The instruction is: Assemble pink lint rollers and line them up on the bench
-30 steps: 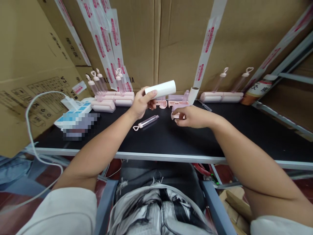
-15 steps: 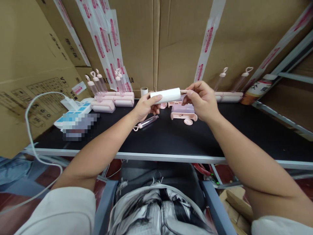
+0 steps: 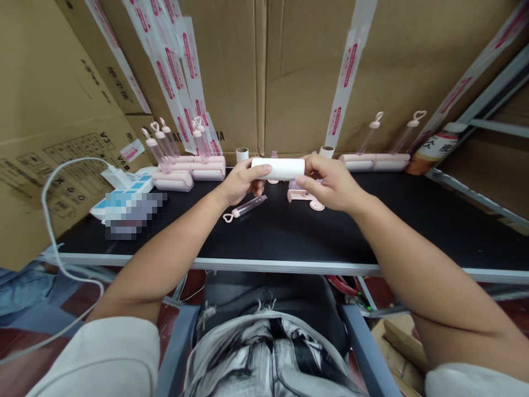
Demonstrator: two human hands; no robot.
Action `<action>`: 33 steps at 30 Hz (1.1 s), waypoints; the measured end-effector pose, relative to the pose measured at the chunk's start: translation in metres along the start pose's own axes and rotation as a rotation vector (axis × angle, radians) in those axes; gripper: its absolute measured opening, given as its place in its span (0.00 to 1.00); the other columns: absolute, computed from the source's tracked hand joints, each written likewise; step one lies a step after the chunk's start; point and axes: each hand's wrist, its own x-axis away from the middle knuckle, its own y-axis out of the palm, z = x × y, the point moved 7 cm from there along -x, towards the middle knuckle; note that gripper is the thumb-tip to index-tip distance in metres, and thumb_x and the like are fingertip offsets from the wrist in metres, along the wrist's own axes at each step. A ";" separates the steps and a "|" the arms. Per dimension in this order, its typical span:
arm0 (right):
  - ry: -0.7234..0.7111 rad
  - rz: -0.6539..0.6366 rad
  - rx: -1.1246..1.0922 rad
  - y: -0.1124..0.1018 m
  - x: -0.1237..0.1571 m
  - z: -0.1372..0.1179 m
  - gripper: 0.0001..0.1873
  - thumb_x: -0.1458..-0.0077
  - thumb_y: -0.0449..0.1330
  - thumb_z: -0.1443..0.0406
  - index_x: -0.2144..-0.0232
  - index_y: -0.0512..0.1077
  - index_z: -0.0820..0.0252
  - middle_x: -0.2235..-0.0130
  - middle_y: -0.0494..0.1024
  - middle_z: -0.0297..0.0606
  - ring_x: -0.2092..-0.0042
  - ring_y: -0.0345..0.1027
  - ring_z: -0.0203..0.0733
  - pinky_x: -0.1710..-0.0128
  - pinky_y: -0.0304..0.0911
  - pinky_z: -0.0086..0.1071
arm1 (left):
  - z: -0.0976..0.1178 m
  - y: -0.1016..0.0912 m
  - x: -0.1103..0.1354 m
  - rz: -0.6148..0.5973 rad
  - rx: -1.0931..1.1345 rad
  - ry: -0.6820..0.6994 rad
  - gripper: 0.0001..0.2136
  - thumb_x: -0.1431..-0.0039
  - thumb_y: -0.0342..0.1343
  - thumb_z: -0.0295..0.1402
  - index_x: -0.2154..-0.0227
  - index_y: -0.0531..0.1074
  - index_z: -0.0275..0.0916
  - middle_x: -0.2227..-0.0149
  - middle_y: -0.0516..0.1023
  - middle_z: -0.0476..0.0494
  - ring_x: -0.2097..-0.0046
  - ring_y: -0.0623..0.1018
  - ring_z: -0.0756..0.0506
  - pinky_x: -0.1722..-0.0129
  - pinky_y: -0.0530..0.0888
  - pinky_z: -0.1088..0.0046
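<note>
My left hand point(image 3: 239, 179) and my right hand point(image 3: 330, 181) both grip a white roll point(image 3: 278, 168), held level above the black table point(image 3: 289, 237). The left fingers close round its left end, the right fingers round its right end. Under the roll lies a pink roller frame point(image 3: 303, 196) with a round foot, partly hidden by my right hand. A clear pink handle point(image 3: 244, 208) with a heart-shaped loop lies on the table below my left hand.
Several pink cases with upright heart-topped handles point(image 3: 182, 165) line the back left, more cases point(image 3: 374, 160) stand at the back right. Two cardboard cores point(image 3: 242, 154) stand by the cardboard wall. A power strip point(image 3: 119, 190) with a white cable lies left; a bottle point(image 3: 433, 146) stands right.
My right hand left the pink frame on the table, rose to the roll's right end and closed on it. The roll has dropped slightly and now sits level.
</note>
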 end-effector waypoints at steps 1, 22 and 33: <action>-0.003 -0.034 0.000 0.002 0.000 0.000 0.24 0.38 0.65 0.42 0.69 0.66 0.53 0.64 0.79 0.40 0.64 0.70 0.46 0.61 0.67 0.39 | 0.000 -0.001 0.000 0.003 -0.005 0.000 0.25 0.54 0.77 0.51 0.64 0.75 0.38 0.79 0.72 0.55 0.81 0.69 0.54 0.82 0.69 0.76; 0.464 -0.641 0.475 0.005 0.019 0.051 0.17 0.41 0.61 0.68 0.53 0.83 0.57 0.61 0.88 0.42 0.69 0.78 0.47 0.62 0.67 0.39 | 0.006 0.001 -0.003 0.090 0.060 0.115 0.33 0.62 0.83 0.52 0.58 0.76 0.39 0.58 0.86 0.45 0.58 0.86 0.43 0.61 0.83 0.68; 0.362 -0.676 0.571 0.024 0.017 0.042 0.17 0.38 0.67 0.54 0.53 0.82 0.58 0.54 0.88 0.47 0.56 0.80 0.55 0.61 0.65 0.39 | 0.000 0.008 -0.002 0.012 -0.012 0.061 0.31 0.56 0.81 0.53 0.57 0.77 0.39 0.60 0.86 0.43 0.58 0.86 0.42 0.62 0.81 0.69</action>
